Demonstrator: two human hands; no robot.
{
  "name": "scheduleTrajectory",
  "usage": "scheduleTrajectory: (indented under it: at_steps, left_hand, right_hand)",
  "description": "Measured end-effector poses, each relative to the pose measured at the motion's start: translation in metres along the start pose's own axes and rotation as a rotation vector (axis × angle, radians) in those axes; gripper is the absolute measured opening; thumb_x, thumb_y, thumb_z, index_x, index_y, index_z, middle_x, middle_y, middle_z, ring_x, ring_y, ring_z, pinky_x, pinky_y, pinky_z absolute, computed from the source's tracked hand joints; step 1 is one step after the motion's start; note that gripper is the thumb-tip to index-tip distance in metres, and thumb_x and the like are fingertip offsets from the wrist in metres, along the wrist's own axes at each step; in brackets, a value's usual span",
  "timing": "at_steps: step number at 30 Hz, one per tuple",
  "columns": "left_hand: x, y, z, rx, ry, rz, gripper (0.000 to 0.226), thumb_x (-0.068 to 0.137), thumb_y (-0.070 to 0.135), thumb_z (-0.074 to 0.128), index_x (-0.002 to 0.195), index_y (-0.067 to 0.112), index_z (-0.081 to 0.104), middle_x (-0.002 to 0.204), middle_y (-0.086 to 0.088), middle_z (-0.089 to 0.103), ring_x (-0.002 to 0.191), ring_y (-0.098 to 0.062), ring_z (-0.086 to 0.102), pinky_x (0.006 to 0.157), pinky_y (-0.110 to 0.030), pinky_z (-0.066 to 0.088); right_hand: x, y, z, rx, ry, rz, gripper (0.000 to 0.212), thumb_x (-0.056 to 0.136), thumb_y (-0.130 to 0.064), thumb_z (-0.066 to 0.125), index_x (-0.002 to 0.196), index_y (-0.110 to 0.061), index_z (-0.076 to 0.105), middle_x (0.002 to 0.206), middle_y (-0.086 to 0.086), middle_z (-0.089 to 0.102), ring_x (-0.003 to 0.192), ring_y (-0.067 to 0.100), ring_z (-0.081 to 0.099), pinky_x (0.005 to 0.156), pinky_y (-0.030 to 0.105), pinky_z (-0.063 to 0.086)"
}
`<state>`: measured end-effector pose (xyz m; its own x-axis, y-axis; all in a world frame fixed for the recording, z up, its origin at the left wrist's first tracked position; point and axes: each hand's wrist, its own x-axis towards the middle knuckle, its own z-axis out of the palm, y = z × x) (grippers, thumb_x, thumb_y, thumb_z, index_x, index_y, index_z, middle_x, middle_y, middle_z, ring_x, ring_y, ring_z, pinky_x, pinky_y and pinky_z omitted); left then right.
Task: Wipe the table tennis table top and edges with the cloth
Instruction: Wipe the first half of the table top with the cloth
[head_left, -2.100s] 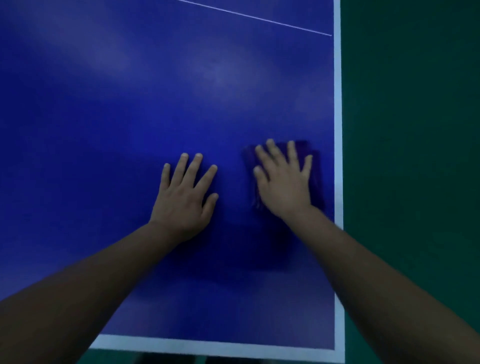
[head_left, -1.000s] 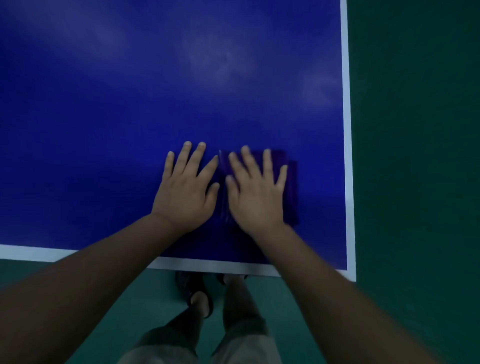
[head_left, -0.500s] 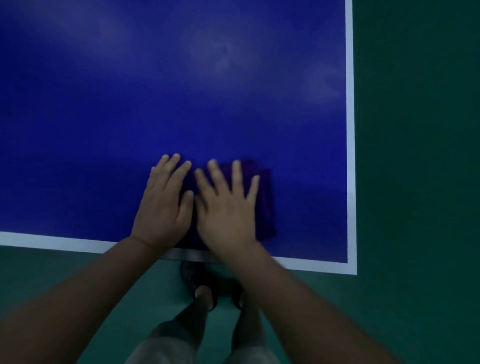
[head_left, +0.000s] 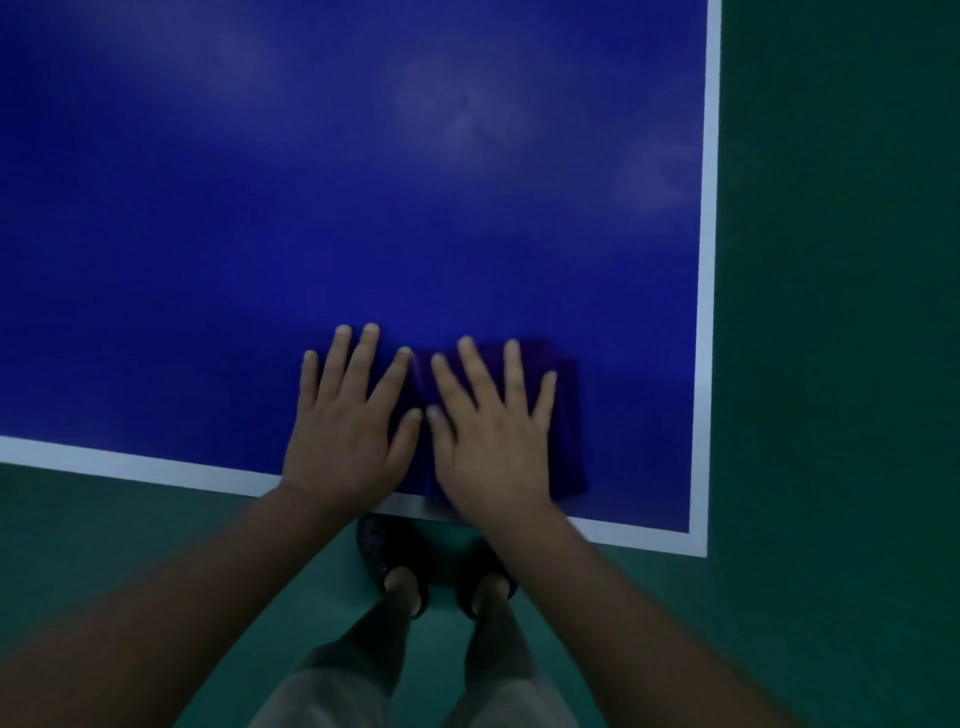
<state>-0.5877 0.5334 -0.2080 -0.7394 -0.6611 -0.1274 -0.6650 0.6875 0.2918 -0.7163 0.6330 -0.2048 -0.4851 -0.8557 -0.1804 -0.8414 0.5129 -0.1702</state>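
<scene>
With fingers spread flat, the right hand presses the cloth at the tabletop's near edge, left hand flat beside it; even pressure should carry it over the white line.

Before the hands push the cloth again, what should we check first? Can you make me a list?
1. Cloth lies flat on the table: ok.
2. Right hand presses flat on the cloth: ok.
3. Left hand rests flat on the bare table beside the cloth: ok.
4. Cloth reaches the near white edge line: ok, its near end overlaps it.
5. Side edge line wiped: cannot tell.
6. Feet stand close under the table end: ok.
</scene>
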Motion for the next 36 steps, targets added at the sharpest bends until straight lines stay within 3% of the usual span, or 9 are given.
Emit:
scheduleTrajectory:
  at_steps: [2,6,11,16,19,25,28,32,36]
  left_hand:
    - [-0.004,0.009,0.006,0.036,-0.015,0.007,0.067,0.095,0.053,0.027,0.154,0.020,0.033,0.164,-0.014,0.016,0.153,-0.033,0.002,0.120,-0.060,0.003]
    - [-0.007,0.028,0.015,0.040,-0.001,0.007,0.065,0.096,0.055,0.029,0.152,0.023,0.036,0.164,-0.012,0.018,0.152,-0.034,0.003,0.118,-0.064,0.003]
    - [0.004,0.065,0.021,0.017,0.017,0.096,0.058,0.096,0.050,0.033,0.148,0.025,0.042,0.163,-0.011,0.023,0.152,-0.034,0.008,0.118,-0.064,0.006]
    - [0.025,0.098,0.031,0.011,0.008,0.099,0.058,0.097,0.049,0.031,0.150,0.026,0.038,0.163,-0.010,0.021,0.152,-0.033,0.008,0.118,-0.064,0.005]
    - [0.037,0.106,0.034,0.039,-0.019,0.104,0.058,0.098,0.049,0.029,0.151,0.026,0.038,0.164,-0.010,0.020,0.152,-0.033,0.007,0.118,-0.063,0.004]
    - [0.046,0.108,0.035,0.077,-0.044,0.098,0.058,0.099,0.050,0.025,0.153,0.029,0.031,0.164,-0.008,0.018,0.153,-0.031,0.004,0.119,-0.061,0.001]
    - [0.045,0.109,0.036,0.067,-0.029,0.092,0.058,0.099,0.050,0.026,0.153,0.029,0.031,0.164,-0.008,0.018,0.153,-0.030,0.004,0.120,-0.061,0.002]
    - [0.046,0.111,0.033,0.046,-0.024,0.077,0.059,0.098,0.050,0.028,0.152,0.027,0.036,0.163,-0.008,0.022,0.152,-0.031,0.008,0.119,-0.062,0.005]
    - [0.051,0.115,0.028,0.075,-0.050,0.065,0.059,0.098,0.050,0.027,0.151,0.027,0.040,0.162,-0.008,0.026,0.152,-0.033,0.011,0.118,-0.064,0.009]
  right_hand:
    - [-0.043,0.017,0.004,-0.012,-0.017,-0.036,0.053,0.099,-0.051,0.037,0.149,-0.037,0.038,0.161,-0.006,0.031,0.151,0.034,0.019,0.116,0.068,0.009]
    - [-0.096,0.093,-0.007,-0.036,-0.060,0.081,0.053,0.096,-0.052,0.035,0.144,-0.034,0.049,0.159,-0.009,0.031,0.149,0.033,0.025,0.114,0.070,0.018]
    - [-0.020,0.107,-0.017,0.019,-0.006,0.243,0.055,0.102,-0.054,0.022,0.154,-0.039,0.028,0.165,-0.013,0.011,0.154,0.026,-0.001,0.118,0.064,-0.002]
    - [-0.058,0.123,-0.007,-0.045,0.022,0.009,0.052,0.101,-0.051,0.033,0.151,-0.038,0.034,0.162,-0.009,0.028,0.152,0.031,0.017,0.116,0.067,0.012]
    - [-0.080,0.159,-0.011,-0.038,-0.017,0.012,0.051,0.101,-0.052,0.032,0.149,-0.038,0.036,0.161,-0.009,0.030,0.151,0.029,0.019,0.116,0.067,0.015]
    - [0.037,0.183,-0.035,0.045,0.044,0.251,0.056,0.102,-0.053,0.020,0.156,-0.037,0.024,0.166,-0.009,0.014,0.153,0.029,0.002,0.119,0.064,0.001]
    - [0.056,0.168,-0.034,0.018,0.064,0.147,0.055,0.103,-0.050,0.023,0.155,-0.035,0.027,0.166,-0.006,0.018,0.153,0.032,0.007,0.118,0.065,0.001]
    - [-0.019,0.178,-0.022,-0.009,0.032,-0.097,0.052,0.100,-0.051,0.034,0.149,-0.036,0.038,0.161,-0.008,0.030,0.152,0.030,0.018,0.118,0.064,0.012]
    - [-0.011,0.211,-0.031,-0.004,-0.025,-0.046,0.053,0.100,-0.052,0.031,0.150,-0.037,0.038,0.162,-0.008,0.029,0.152,0.030,0.017,0.119,0.064,0.011]
